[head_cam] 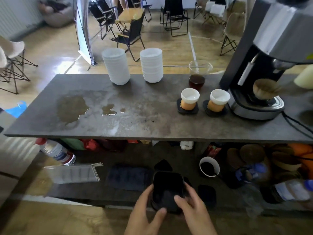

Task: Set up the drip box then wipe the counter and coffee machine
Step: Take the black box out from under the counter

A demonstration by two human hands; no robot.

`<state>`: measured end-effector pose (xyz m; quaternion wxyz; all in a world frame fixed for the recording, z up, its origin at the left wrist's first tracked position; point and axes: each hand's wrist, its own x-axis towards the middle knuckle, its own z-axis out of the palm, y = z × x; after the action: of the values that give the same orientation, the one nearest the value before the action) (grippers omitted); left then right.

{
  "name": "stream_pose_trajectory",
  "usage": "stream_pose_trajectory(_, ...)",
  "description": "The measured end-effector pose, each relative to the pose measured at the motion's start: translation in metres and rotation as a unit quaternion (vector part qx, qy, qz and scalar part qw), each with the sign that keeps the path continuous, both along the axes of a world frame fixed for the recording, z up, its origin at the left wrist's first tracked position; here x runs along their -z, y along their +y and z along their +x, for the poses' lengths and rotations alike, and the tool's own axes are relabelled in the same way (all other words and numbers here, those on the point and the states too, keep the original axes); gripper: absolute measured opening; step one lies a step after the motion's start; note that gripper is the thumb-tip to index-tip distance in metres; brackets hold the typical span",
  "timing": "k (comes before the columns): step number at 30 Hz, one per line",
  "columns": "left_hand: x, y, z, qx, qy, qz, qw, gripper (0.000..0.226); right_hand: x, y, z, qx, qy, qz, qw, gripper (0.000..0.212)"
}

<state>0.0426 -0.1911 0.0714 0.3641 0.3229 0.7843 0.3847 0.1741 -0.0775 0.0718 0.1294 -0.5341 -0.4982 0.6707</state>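
Observation:
A black square drip box (166,185) is held low in front of the lower shelf, below the counter's front edge. My left hand (145,211) grips its left side with the thumb across the front. My right hand (193,207) wraps its right side. The grey counter (152,126) carries brown coffee puddles (71,107) on its left half and dark grounds near the middle. The silver and black coffee machine (264,61) stands at the counter's right end, with a brown paper filter (264,89) under its spout.
Two stacks of white bowls (151,65) and a glass server of dark coffee (197,77) stand at the counter's back. Two white-and-orange cups (189,99) sit on black bases left of the machine. The lower shelf holds a water bottle (55,151), black lids, a cup of grounds (209,167).

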Motion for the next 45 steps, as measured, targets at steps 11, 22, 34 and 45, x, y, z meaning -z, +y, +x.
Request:
stream_pose_trajectory(11,-0.12,0.107,-0.028,0.006,0.081,0.208,0.975,0.046,-0.114,0.084,-0.042,0.037,0.027,0.225,0.973,0.056)
stream_pose_trajectory(22,-0.101,0.16,-0.069,0.039,0.094,0.199,0.975,0.042,-0.1,0.135,-0.075,0.029,-0.072,0.315,0.946,0.05)
stream_pose_trajectory(34,-0.098,0.157,-0.074,0.056,0.096,0.193,0.975,0.053,-0.107,0.128,-0.077,0.076,-0.047,0.301,0.95,0.041)
stream_pose_trajectory(45,0.007,0.097,-0.042,0.073,0.205,0.181,0.959,0.041,-0.02,0.081,0.004,0.133,-0.137,0.161,0.968,0.019)
